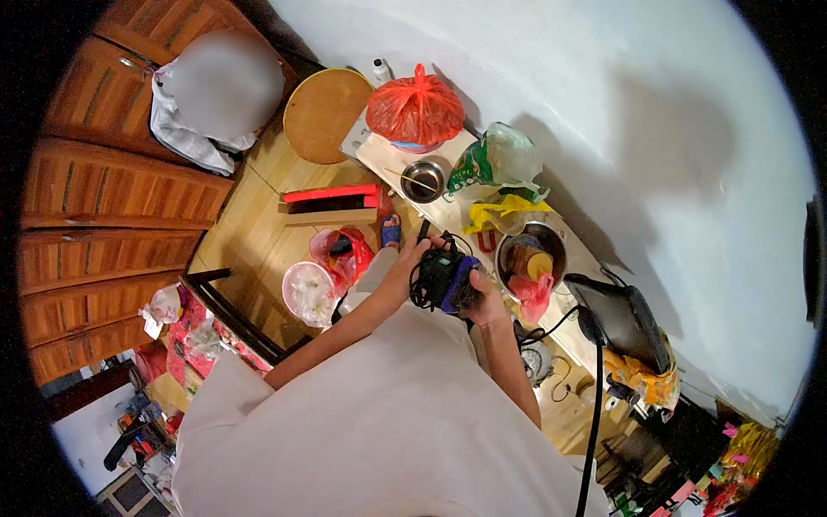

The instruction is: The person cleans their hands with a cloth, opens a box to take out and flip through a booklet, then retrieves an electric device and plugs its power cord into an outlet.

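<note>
In the middle of the head view, my left hand (408, 265) is closed on a bundle of black cable (428, 280) wound in loops. A short black piece sticks up beside its fingers. My right hand (489, 303) grips the other side, on a dark object with a blue-purple band (457, 286) pressed against the cable. A fuzzy, bristly-looking patch shows near my right thumb; its kind I cannot make out. Both hands are in front of my white shirt, close to the edge of a long pale table (469, 226).
On the table are a red plastic bag (418, 108), a metal bowl (422, 182) with chopsticks, a green bag (487, 164) and a large pot (527, 250). A black bag (624, 314) stands at right. On the floor sits a pink bin (308, 291). A person (198, 138) is beside wooden cabinets.
</note>
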### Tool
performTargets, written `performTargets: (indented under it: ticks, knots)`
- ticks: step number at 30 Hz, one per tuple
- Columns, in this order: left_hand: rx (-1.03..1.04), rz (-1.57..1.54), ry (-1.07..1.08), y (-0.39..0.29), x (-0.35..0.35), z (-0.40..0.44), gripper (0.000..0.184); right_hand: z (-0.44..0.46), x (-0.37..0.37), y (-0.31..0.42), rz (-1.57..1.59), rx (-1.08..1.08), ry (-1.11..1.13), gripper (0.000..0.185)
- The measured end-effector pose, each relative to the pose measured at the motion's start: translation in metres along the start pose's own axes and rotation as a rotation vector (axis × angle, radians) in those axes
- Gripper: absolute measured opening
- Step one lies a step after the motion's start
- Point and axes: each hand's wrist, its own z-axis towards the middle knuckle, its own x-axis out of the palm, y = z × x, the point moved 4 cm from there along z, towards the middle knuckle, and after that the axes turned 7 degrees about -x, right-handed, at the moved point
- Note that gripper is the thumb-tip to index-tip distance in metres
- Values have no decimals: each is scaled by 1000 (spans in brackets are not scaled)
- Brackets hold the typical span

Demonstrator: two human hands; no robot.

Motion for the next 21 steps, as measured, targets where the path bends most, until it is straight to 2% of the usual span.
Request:
performTargets:
  ticks: [2, 3, 8, 11, 16, 21]
  knots:
    - [5, 13, -65, -16, 9, -15, 34, 4, 22, 14, 52, -115, 86, 90]
    - [3, 30, -128, -23, 10, -21, 33, 7, 24, 15, 47, -110, 91, 90]
    - [55, -1, -143, -28, -2, -16, 32, 17, 35, 21, 11, -20, 140, 88]
    - [35, -32, -179, -32, -11, -10, 33, 27, 61, 31, 46, -77, 230, 86]
    - [-39, -88, -232, -31, -32, 3, 33, 46, 56, 15, 37, 31, 177, 81]
    - [-3, -256, -116, -18, -64, 24, 31, 61, 61, -1, 40, 87, 127, 81]
